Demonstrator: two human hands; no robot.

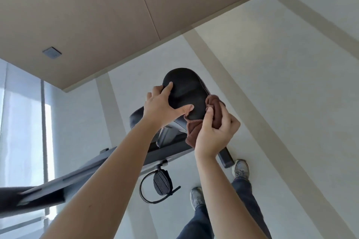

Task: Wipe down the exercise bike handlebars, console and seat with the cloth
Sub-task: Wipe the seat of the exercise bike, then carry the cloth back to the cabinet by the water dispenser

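Note:
The black padded seat [186, 91] of the exercise bike sits in the middle of the view, seen from above. My left hand [163, 105] grips its left side, fingers over the edge and thumb lying on the top. A bunched brown cloth [214, 105] is pressed against the seat's right side, and my right hand [215, 132] is shut on it. Part of the cloth [191, 136] hangs below that hand. The dark bike frame [81, 178] runs from under the seat toward the lower left. Handlebars and console are out of view.
A black pedal with its strap [161, 183] hangs below the frame. The rear foot of the bike [225, 158] rests on the pale striped floor. My two shoes [241, 168] stand just right of the bike. A beige panelled wall [97, 15] and a bright window [21, 122] lie beyond.

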